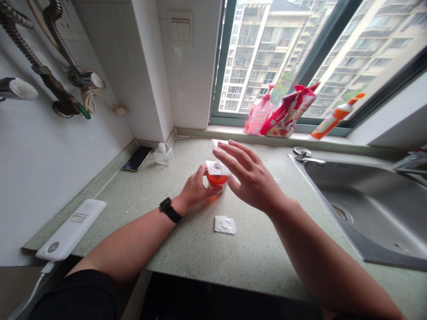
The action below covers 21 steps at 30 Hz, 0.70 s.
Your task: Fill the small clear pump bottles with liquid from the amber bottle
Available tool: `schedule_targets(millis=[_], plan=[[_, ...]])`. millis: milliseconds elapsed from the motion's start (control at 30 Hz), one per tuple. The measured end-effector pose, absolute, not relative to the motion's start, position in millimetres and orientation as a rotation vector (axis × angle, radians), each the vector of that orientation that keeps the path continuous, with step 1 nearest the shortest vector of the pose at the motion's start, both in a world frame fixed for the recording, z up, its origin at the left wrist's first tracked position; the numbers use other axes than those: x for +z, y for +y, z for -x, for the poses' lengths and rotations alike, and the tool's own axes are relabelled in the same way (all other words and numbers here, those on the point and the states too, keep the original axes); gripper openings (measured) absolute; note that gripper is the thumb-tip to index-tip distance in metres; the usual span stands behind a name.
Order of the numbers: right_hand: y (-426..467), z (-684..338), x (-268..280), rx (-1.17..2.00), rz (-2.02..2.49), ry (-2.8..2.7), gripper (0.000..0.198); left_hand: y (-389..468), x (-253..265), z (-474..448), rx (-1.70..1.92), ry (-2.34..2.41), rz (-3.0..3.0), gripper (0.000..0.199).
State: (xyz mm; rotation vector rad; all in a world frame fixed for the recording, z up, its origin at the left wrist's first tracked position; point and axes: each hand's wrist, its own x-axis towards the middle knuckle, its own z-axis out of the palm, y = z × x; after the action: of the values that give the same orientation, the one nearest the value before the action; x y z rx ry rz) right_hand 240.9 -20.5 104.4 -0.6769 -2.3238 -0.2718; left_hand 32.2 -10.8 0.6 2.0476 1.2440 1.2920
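A small clear container with orange-red contents stands on the counter. My left hand, with a black watch on its wrist, is wrapped round the container's left side. Over the container's top lies a flat, see-through plastic piece with a round ring mark in it. My right hand is open at the right, fingers stretched out above the plastic piece. Whether its fingertips touch the plastic I cannot tell. On the near side lies a folded white tissue.
A phone and a small clear plastic holder lie at the back left. A white power bank with a cable is near the left edge. The steel sink is on the right. A pump bottle, a red bag and an orange bottle line the windowsill.
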Motion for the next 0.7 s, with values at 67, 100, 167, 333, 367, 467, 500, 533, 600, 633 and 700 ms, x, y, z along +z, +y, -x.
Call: schedule_targets(millis=[67, 100, 167, 333, 367, 467, 500, 533, 600, 633, 700], plan=[[-20.8, -240.5, 104.4, -0.264, 0.683, -2.323, 0.097, -10.4, 0.3, -32.1, 1.288, 1.247, -2.052, 0.063], [-20.9, -240.2, 104.3, -0.262, 0.682, -2.322, 0.097, -10.4, 0.1, -32.1, 1.286, 1.248, -2.054, 0.062], [-21.2, -239.8, 104.0, -0.266, 0.674, -2.318, 0.095, -10.4, -0.4, -32.0, 1.287, 1.252, -2.058, 0.061], [-21.4, -239.2, 103.4, -0.296, 0.661, -2.323, 0.089, -10.2, -1.9, -31.9, 1.288, 1.25, -2.064, 0.062], [-21.3, -239.1, 103.3, -0.299, 0.657, -2.324, 0.089, -9.8, -2.3, -31.9, 1.292, 1.252, -2.067, 0.062], [-20.8, -239.0, 102.9, -0.292, 0.656, -2.329, 0.09, -8.5, -3.3, -32.0, 1.31, 1.254, -2.077, 0.06], [-20.7, -239.0, 102.8, -0.287, 0.661, -2.33, 0.091, -8.2, -3.3, -32.0, 1.313, 1.251, -2.078, 0.06], [-20.7, -239.0, 102.7, -0.283, 0.664, -2.331, 0.091, -8.0, -3.2, -32.1, 1.315, 1.247, -2.078, 0.06], [-20.8, -238.9, 102.7, -0.278, 0.668, -2.333, 0.092, -8.3, -2.6, -32.2, 1.311, 1.243, -2.076, 0.059], [-20.9, -238.8, 102.7, -0.277, 0.668, -2.333, 0.092, -8.6, -2.1, -32.3, 1.309, 1.243, -2.074, 0.06], [-21.1, -238.5, 102.9, -0.279, 0.669, -2.331, 0.093, -9.5, -0.9, -32.5, 1.304, 1.242, -2.07, 0.06]])
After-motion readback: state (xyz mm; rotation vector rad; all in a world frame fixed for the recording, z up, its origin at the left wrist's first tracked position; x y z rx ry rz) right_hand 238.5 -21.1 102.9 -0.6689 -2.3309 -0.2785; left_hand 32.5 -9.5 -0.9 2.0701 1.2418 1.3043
